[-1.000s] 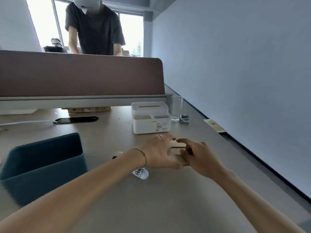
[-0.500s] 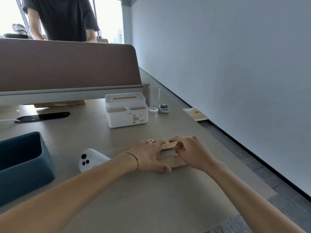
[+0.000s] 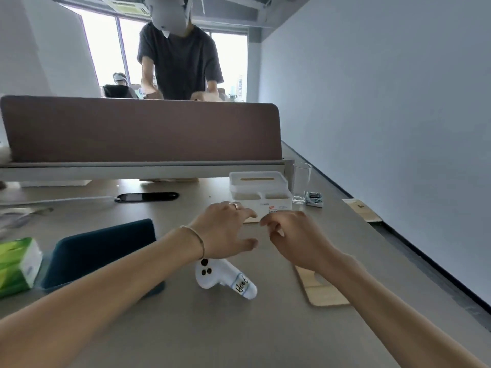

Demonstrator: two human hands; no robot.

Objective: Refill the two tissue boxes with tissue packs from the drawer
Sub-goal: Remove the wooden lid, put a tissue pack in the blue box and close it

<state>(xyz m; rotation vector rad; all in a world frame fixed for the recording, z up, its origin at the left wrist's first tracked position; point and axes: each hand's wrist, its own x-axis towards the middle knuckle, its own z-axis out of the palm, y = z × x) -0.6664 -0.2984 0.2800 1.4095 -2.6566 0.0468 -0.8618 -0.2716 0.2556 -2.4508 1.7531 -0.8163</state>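
A white tissue box [image 3: 259,185] with a wooden slot on top stands at the back of the desk. Its front is partly hidden by my hands. A dark blue tissue box [image 3: 101,251] sits open at the left, and a green tissue pack [image 3: 16,264] lies beside it at the far left edge. A flat wooden lid [image 3: 324,292] lies on the desk under my right forearm. My left hand [image 3: 225,229] hovers with its fingers spread, holding nothing. My right hand [image 3: 292,235] hovers next to it with loosely curled fingers, also holding nothing. Both are just in front of the white box.
A white controller [image 3: 225,277] lies under my left wrist. A glass [image 3: 301,181] and a small packet [image 3: 314,199] stand right of the white box. A black phone [image 3: 147,197] lies at the back left. A brown partition [image 3: 140,128] closes the desk's rear, with a person standing behind it.
Both hands have come off the wooden lid, which now lies on the desk under my right forearm. They have moved forward toward the white box. The view has tilted up.
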